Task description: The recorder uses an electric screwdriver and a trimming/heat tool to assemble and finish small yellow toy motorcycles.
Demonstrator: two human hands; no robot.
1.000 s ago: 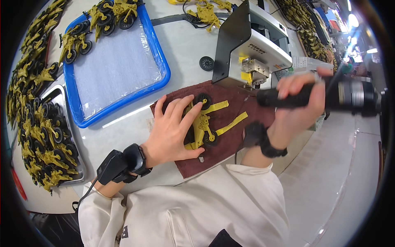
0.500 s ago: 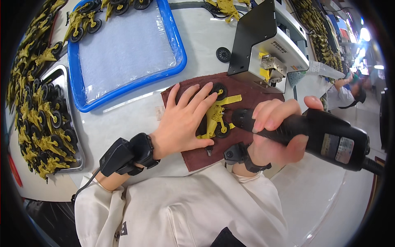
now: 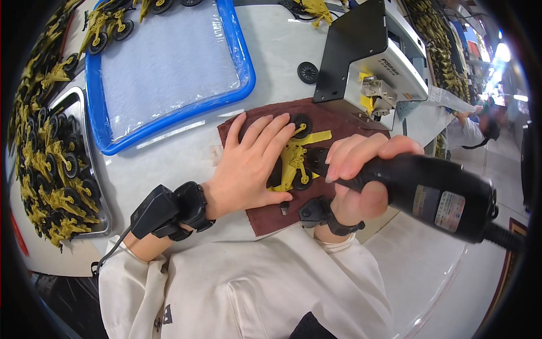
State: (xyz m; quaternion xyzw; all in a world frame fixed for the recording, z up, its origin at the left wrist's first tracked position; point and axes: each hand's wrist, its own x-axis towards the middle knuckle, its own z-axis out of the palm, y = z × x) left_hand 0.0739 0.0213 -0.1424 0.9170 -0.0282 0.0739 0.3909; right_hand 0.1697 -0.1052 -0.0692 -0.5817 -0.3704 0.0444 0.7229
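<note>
Two black spoked wheels point(image 3: 302, 124) already sit on the yellow plastic frame point(image 3: 292, 160), which lies on maroon cloth point(image 3: 268, 219) under the spread left hand point(image 3: 247, 161); the right hand point(image 3: 357, 176) grips a black corded power tool point(image 3: 420, 183), work apparently unfinished.

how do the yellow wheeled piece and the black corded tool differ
The yellow wheeled piece lies on the maroon cloth under the left hand; the black corded tool is gripped in the right hand. The tool looks bulkier than the piece. Both show black: the piece's wheels, the tool's casing.
</note>
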